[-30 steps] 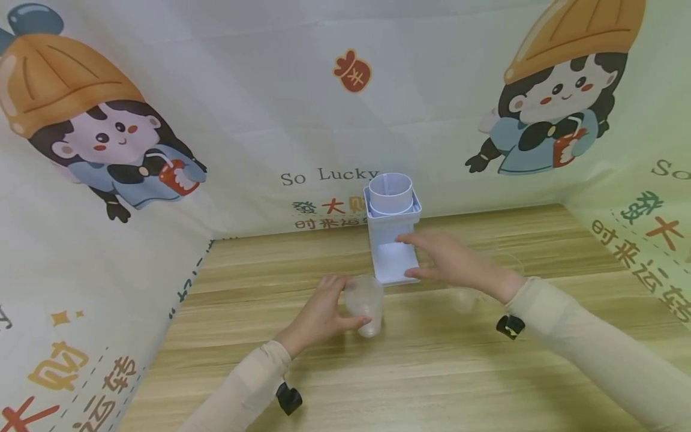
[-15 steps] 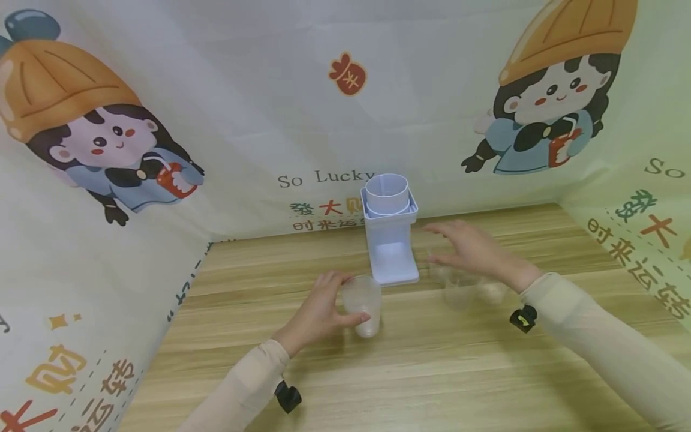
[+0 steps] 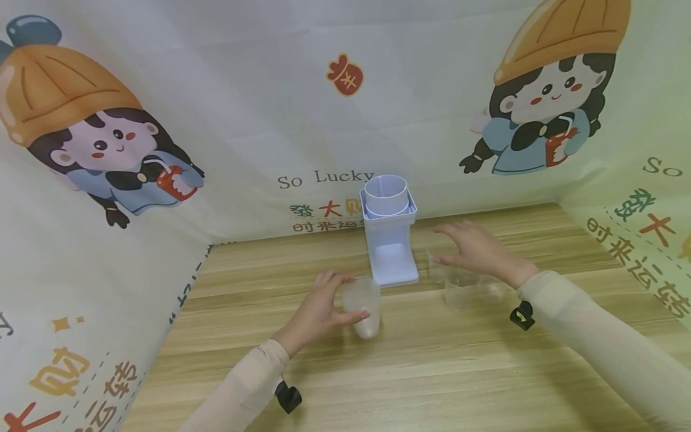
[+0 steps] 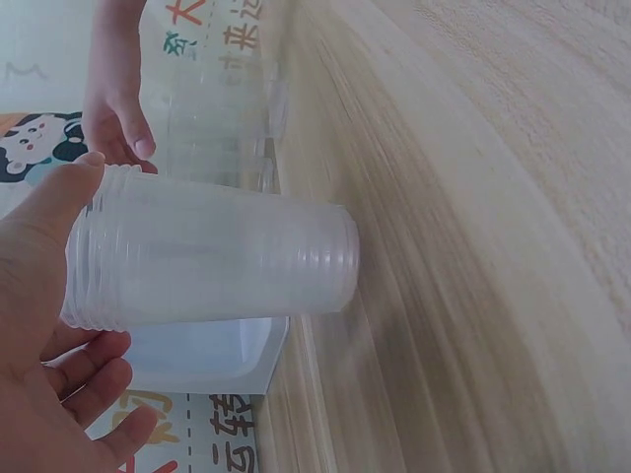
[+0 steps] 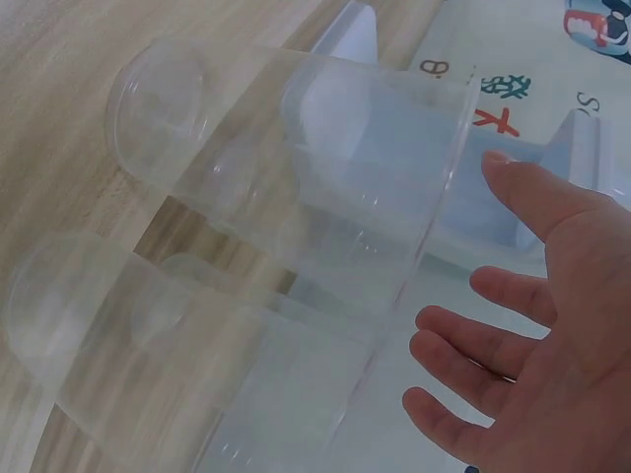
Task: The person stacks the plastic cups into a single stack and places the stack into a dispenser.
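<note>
My left hand (image 3: 318,315) holds a stack of clear plastic cups (image 3: 363,300) by its rims, thumb on one side and fingers on the other. In the left wrist view the nested rims of the stack (image 4: 217,246) show close to the palm. Over on the right, my right hand (image 3: 483,249) hovers with spread, relaxed fingers and nothing in its grasp. Separate clear cups (image 3: 459,293) stand upright below and beside it. In the right wrist view, one cup (image 5: 246,138) has its rim close to the thumb, apart from it.
A white plastic stand (image 3: 390,240) with a square top and a round tube (image 3: 386,195) in it stands between the hands, near the back wall. Printed cloth (image 3: 259,108) surrounds the wooden table (image 3: 378,384) at the back and sides.
My right hand has moved rightward, from in front of the white stand to above the clear cups. More of those cups shows now. My left hand keeps hold of its stack.
</note>
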Demonstrator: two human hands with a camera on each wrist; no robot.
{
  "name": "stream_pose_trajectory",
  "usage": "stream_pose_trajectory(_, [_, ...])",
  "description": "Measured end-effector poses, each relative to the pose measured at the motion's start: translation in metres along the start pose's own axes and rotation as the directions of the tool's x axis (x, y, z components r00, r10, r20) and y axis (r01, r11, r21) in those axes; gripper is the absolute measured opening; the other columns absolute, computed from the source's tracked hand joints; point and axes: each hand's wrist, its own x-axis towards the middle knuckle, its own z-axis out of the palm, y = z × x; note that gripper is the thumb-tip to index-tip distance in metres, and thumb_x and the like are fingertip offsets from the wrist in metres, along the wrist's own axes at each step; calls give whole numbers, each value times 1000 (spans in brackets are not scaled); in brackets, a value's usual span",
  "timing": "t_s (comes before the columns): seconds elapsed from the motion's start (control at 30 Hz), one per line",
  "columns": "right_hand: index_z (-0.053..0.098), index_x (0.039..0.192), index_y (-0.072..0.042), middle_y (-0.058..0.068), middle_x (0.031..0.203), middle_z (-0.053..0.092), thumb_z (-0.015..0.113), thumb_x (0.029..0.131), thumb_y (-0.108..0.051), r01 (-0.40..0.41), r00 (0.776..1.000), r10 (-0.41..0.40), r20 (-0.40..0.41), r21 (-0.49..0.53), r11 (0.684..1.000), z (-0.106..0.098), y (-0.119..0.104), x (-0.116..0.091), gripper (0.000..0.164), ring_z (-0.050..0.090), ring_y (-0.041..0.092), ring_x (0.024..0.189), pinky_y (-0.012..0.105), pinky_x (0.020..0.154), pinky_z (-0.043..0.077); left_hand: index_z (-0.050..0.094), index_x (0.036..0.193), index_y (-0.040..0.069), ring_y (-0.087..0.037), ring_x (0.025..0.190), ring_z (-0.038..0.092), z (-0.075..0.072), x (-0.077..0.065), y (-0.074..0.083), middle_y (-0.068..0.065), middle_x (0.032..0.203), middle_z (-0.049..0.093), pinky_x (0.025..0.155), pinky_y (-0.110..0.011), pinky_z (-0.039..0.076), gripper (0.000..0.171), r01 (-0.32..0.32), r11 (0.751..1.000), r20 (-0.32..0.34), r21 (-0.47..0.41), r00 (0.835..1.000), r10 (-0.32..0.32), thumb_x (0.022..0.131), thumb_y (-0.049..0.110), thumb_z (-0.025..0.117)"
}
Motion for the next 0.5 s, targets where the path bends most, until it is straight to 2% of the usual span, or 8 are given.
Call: stream_pose_trajectory(0.5, [52, 137, 1, 23, 131, 63, 73, 87, -38, 0, 1000, 0, 24, -18, 1000, 6, 3, 10, 67, 57, 47, 121, 61, 106, 43, 59, 130, 7, -30, 126, 48, -1, 1, -1, -9, 128, 58, 105, -47, 48, 71, -9, 1000, 4, 6, 1000, 9, 73, 39, 87])
